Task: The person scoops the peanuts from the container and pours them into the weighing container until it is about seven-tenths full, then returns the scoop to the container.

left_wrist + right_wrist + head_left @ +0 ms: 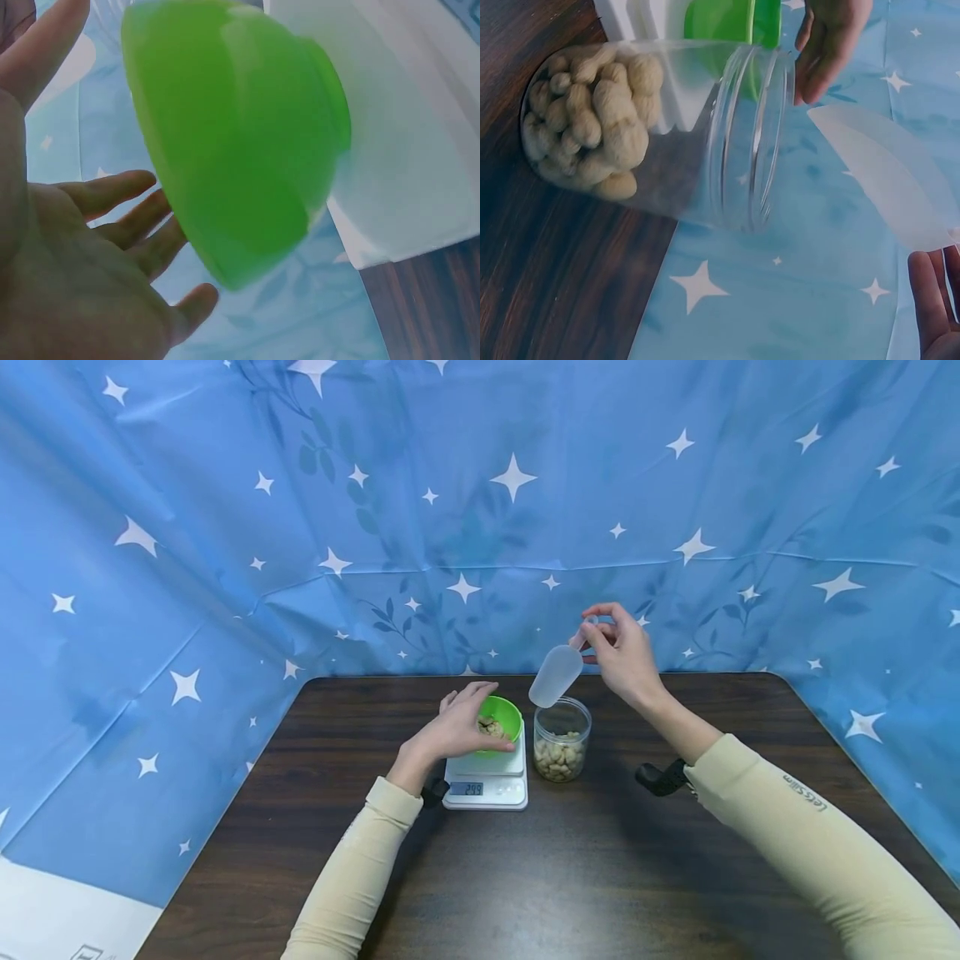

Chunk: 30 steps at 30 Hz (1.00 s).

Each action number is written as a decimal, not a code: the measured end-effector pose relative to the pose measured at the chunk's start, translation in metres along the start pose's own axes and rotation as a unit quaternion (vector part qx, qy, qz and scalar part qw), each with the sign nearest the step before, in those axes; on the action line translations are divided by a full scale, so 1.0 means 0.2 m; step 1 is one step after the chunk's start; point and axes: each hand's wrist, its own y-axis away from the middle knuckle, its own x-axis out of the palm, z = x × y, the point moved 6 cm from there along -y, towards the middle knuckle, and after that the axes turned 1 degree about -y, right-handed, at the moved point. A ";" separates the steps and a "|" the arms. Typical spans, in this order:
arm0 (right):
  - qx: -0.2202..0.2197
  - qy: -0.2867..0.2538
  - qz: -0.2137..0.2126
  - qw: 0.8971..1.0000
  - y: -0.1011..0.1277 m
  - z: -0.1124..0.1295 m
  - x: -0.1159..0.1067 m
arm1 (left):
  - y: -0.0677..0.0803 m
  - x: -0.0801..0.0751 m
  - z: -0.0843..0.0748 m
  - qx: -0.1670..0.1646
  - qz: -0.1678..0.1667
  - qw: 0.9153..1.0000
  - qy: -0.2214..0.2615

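Observation:
A green bowl (501,718) with peanuts in it stands on a white kitchen scale (491,764). My left hand (467,724) is spread around the bowl's left side, its fingertips right at the rim in the left wrist view. My right hand (621,647) pinches the handle of a translucent white scoop (556,677), raised with its mouth tilted down to the left. Beneath the scoop is a clear, lidless jar (561,747), partly filled with peanuts in their shells (596,124). The scoop's inside is hidden in the head view.
The scale's digital display (466,788) faces the near side. Scale and jar stand side by side on a dark wooden table (555,877). A blue cloth (420,527) with white stars hangs behind the table's far edge.

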 end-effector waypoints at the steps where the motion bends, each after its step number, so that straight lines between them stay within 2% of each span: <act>1: -0.001 0.005 0.001 1.000 0.00 0.00 0.00 | -0.01 0.00 -0.01 0.005 -0.002 1.000 0.000; 7: -0.019 0.047 0.025 0.998 0.01 -0.02 -0.02 | -0.04 0.03 -0.09 0.038 -0.019 0.999 -0.002; 13: -0.066 0.097 0.063 0.991 0.04 -0.04 0.02 | -0.08 0.08 -0.16 0.045 -0.022 0.999 -0.003; 22: -0.161 0.162 0.110 0.967 0.08 -0.03 0.09 | -0.13 0.16 -0.24 0.067 -0.008 0.998 -0.010; 30: -0.191 0.203 0.141 0.950 0.11 -0.05 0.13 | -0.17 0.19 -0.25 0.075 -0.006 0.997 -0.011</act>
